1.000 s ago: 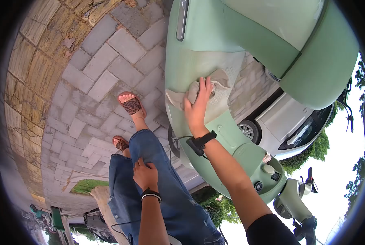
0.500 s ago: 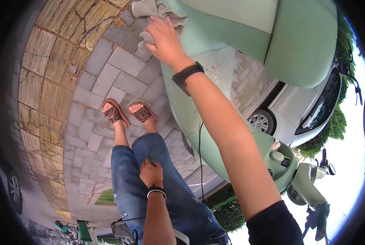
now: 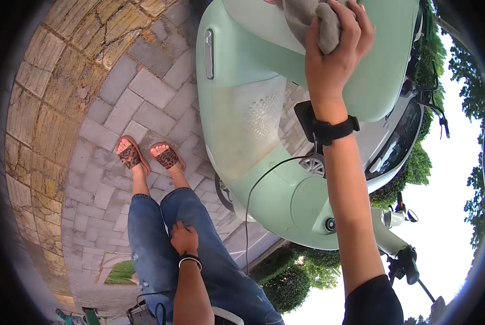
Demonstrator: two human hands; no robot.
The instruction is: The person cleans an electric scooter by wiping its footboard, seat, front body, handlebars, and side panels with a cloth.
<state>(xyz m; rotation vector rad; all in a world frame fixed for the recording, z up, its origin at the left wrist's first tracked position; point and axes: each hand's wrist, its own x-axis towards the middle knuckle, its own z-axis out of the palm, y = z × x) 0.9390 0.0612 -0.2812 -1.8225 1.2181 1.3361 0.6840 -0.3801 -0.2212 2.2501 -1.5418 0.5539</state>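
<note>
My right hand [image 3: 334,59], with a black watch [image 3: 329,124] at its wrist, is closed around a bunched grey cloth [image 3: 302,24]. The hand is over the seat area of a mint-green scooter [image 3: 242,162], at the top of the view. Part of the cloth runs out of frame, and its contact with the scooter is hard to judge. My left hand [image 3: 184,238] rests on the leg of my blue jeans [image 3: 199,216], fingers curled in. No object shows in it. A bracelet [image 3: 190,261] circles that wrist.
A thin black cable [image 3: 248,200] hangs across the scooter's front. Behind it stands a silver car [image 3: 386,141]. My sandalled feet [image 3: 166,156] stand on grey paving [image 3: 117,111] beside yellow tactile slabs [image 3: 42,157]. Handlebars [image 3: 408,265] are at lower right, bushes [image 3: 286,284] below.
My right hand has moved right with the cloth, from the scooter's lower side edge to over the seat area. The view has shifted; my left hand stays on the leg.
</note>
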